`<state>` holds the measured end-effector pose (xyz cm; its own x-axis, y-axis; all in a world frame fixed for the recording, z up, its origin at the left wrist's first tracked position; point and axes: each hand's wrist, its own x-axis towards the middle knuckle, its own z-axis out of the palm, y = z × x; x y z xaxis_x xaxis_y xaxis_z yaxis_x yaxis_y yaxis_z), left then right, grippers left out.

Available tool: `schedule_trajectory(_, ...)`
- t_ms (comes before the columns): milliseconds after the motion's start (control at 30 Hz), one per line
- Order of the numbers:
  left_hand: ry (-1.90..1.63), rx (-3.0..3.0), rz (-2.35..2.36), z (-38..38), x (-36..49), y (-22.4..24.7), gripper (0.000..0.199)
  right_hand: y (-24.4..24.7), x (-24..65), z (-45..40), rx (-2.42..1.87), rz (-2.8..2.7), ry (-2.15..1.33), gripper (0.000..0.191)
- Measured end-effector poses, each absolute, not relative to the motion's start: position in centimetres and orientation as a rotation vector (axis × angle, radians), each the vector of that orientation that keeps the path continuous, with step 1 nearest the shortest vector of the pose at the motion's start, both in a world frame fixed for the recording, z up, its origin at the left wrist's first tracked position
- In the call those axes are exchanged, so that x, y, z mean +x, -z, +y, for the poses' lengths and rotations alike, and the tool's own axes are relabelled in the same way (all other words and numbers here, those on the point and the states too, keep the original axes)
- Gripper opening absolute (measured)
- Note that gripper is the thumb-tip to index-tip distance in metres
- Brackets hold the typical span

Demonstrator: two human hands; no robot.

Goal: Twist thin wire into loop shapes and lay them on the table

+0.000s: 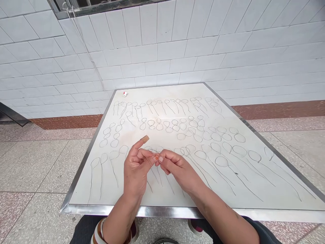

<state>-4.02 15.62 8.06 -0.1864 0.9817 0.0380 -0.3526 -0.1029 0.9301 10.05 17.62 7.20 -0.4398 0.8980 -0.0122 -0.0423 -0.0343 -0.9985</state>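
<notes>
Over the near middle of the table, my left hand [138, 166] and my right hand [177, 167] meet fingertip to fingertip. Both pinch what looks like a thin wire, mostly hidden by the fingers and hard to separate from the wires behind it. My left index finger points up, with a tan wrap [145, 139] at its tip. Around the hands lie several dark wires bent into a loop with a long tail, such as the looped wire [236, 174] at right. Farther back are several figure-eight wires [159, 127] with two rounded loops.
The white table [83, 189] has a metal edge [172, 211]. Another row of looped wires [164, 107] lies toward its far side. A small white and red item [125, 94] sits at the far left corner. Behind stands a white tiled wall [172, 51].
</notes>
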Motion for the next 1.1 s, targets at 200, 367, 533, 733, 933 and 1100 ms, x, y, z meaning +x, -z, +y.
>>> schedule_trajectory(200, -1.551, 0.871, 0.995, 15.8, -4.0, -8.1, 0.053, -7.7, 9.7, 17.1, -1.030, -1.653, -1.249, 0.023)
schedule_trajectory(367, -1.552, 0.832, 0.916, 15.5, -3.1, -7.8, 0.063, -6.7, 9.3, 16.9, -1.046, -1.789, -0.715, 0.021)
schedule_trajectory(533, -1.620, 0.773, 0.938, 15.6, -2.8, -7.2, 0.061, -5.3, 8.8, 17.2, -1.083, -1.873, -0.269, 0.021)
schedule_trajectory(733, -1.598, 0.713, 0.920, 16.2, -3.5, -7.3, 0.059, -5.5, 8.8, 17.5, -1.024, -1.924, -0.400, 0.016)
schedule_trajectory(933, -1.603, 0.677, 0.924, 16.5, -3.6, -7.1, 0.057, -5.1, 8.6, 17.2, -1.056, -1.881, -0.442, 0.020)
schedule_trajectory(1100, -1.676, 0.684, 0.967, 16.9, -3.8, -6.6, 0.049, -5.3, 8.4, 17.1, -1.099, -1.898, -0.523, 0.019)
